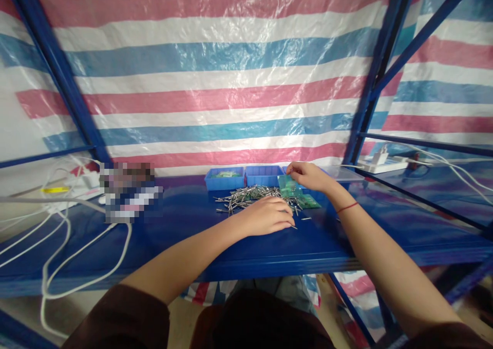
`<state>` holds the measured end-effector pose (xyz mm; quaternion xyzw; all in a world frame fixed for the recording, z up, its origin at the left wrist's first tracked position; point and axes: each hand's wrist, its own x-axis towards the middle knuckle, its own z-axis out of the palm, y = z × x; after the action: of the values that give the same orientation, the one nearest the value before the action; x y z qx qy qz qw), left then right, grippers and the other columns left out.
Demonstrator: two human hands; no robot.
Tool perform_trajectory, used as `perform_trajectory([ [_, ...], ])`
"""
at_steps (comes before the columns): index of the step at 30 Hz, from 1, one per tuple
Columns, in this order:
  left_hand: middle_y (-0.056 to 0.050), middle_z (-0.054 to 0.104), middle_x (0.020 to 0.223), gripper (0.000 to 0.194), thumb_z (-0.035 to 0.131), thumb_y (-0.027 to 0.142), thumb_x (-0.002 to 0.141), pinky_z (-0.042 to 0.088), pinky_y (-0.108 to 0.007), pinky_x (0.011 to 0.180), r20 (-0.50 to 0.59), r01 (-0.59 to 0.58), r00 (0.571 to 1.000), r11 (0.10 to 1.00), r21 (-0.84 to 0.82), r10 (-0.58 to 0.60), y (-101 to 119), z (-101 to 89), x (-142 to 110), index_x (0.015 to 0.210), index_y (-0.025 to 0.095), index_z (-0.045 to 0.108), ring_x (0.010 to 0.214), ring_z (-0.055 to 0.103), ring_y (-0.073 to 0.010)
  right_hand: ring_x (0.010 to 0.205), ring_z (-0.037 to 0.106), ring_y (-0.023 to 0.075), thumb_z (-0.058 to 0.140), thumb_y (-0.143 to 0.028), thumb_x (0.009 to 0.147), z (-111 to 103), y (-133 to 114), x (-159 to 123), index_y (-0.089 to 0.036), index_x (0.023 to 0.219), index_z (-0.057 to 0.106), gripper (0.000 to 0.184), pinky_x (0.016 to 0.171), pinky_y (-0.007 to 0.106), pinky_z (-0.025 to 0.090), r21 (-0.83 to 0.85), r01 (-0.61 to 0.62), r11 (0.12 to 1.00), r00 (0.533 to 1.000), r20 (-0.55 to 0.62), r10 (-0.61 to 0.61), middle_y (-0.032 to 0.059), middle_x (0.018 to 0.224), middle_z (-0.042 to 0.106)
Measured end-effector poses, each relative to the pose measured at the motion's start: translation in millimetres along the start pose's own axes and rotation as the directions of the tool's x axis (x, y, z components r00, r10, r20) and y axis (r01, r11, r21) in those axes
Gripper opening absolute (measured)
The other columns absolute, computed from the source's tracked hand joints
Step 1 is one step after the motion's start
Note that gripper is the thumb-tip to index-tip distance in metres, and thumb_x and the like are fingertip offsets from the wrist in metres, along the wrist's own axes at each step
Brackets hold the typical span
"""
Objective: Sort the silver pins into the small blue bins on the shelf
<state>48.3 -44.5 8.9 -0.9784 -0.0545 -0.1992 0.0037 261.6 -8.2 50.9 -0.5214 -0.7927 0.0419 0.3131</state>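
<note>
A loose pile of thin silver metal pins (246, 197) lies on the blue shelf. My left hand (269, 216) is in front of the pile, palm down with its fingers curled together. At its fingertips a small metal pin (294, 228) pokes out, close to the shelf surface. My right hand (308, 176) pinches the top of a small see-through green plastic bag (288, 187), which hangs upright at the pile's right end. Another green bag (309, 201) lies flat beneath it. The contents of the held bag are too small to make out.
Behind the pile stand a blue bin (225, 183) with green bags inside and a second blue bin (265, 171). A single pin (306, 218) lies to the right. White cables (125, 246) loop over the left side; a power strip (385, 164) sits at the right.
</note>
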Motion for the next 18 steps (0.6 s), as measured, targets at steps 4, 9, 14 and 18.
perform_trajectory([
  [4,-0.006,0.064,0.104,0.022,0.047,0.029,0.089,0.036,-0.032,0.098,-0.036,0.014,0.999,1.0,-0.004,-0.014,1,-2.8,0,0.094,0.022,0.067,0.104,0.055,-0.0175,0.059,0.047,0.0134,0.041,-0.019,0.072,11,-6,3,-0.014,0.083,0.058,0.02,0.061,0.026,0.036,0.047,-0.016,0.999,0.996,-0.086,0.02,0.0028,0.068,0.057],
  [9,-0.006,0.063,0.09,0.023,0.049,0.038,0.086,0.044,-0.033,0.085,-0.273,0.395,0.859,0.9,-0.185,-0.433,-4,-4.4,-1,0.088,0.018,0.059,0.089,0.057,-0.0176,0.059,0.045,0.0128,0.042,-0.023,0.075,25,-12,6,-0.016,0.085,0.055,0.018,0.059,0.026,0.036,0.217,0.0,0.976,0.985,-0.166,0.037,0.0012,0.068,0.053],
  [14,-0.008,0.062,0.093,0.039,0.054,0.044,0.081,0.047,-0.034,0.079,-0.382,0.588,0.545,0.665,-0.461,-0.747,-32,-6.9,-9,0.106,0.015,0.052,0.082,0.059,-0.0168,0.057,0.042,0.0116,0.044,-0.031,0.081,33,-18,5,-0.016,0.093,0.053,0.022,0.056,0.026,0.035,0.347,0.084,0.934,0.989,-0.14,-0.036,-0.0005,0.066,0.049],
  [18,-0.007,0.066,0.096,0.037,0.057,0.042,0.079,0.047,-0.034,0.082,-0.238,0.508,0.609,0.603,-0.615,-0.757,-46,-5.6,-12,0.104,0.015,0.057,0.088,0.061,-0.0187,0.057,0.042,0.011,0.048,-0.037,0.082,34,-30,1,-0.015,0.095,0.053,0.025,0.057,0.027,0.037,0.43,0.112,0.896,0.992,-0.097,-0.077,0.0004,0.068,0.05],
])
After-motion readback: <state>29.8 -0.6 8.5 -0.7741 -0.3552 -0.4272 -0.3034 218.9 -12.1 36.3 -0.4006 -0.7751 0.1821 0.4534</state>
